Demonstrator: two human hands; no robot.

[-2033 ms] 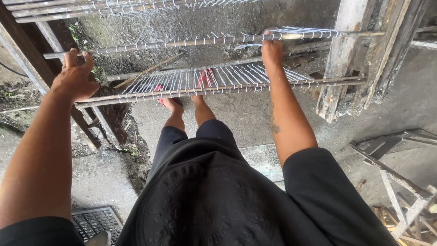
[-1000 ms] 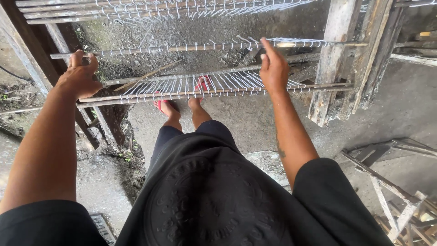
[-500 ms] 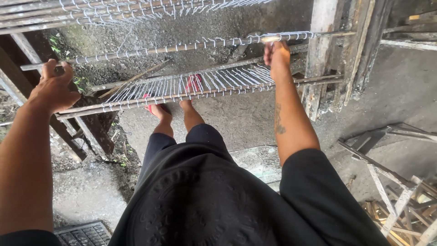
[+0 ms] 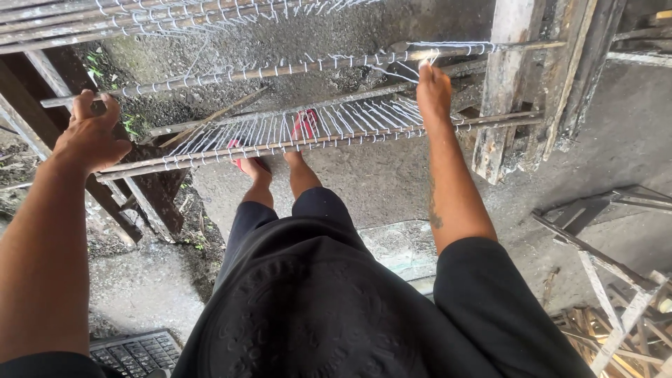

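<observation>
The left hand [image 4: 89, 138] sits at the left of the frame with its fingers curled over the left end of the upper rod [image 4: 231, 72], a thin bar that runs from the left edge toward the upper right and carries a row of white string loops. The right hand [image 4: 433, 89] is at upper centre-right; its fingertips are pinched together on a loose white string [image 4: 399, 72] just below the right end of the same rod, where the rod is wrapped closely in white. Below the upper rod lies a lower rack [image 4: 315, 129], two near-parallel rods joined by many short white strings stretched side by side, spanning the middle of the frame. Its right end meets a weathered wooden post [image 4: 505, 91] that stands at upper right. More strung rods [image 4: 175, 15] cross the top left corner. Through the lower rack the person's feet in red sandals [image 4: 302, 126] show on the concrete floor [image 4: 616, 147]. A dark wooden brace [image 4: 150, 203] slants down at left. Loose wooden slats [image 4: 616, 315] lie at the lower right, and a black plastic crate [image 4: 133, 350] shows at the bottom left edge.
</observation>
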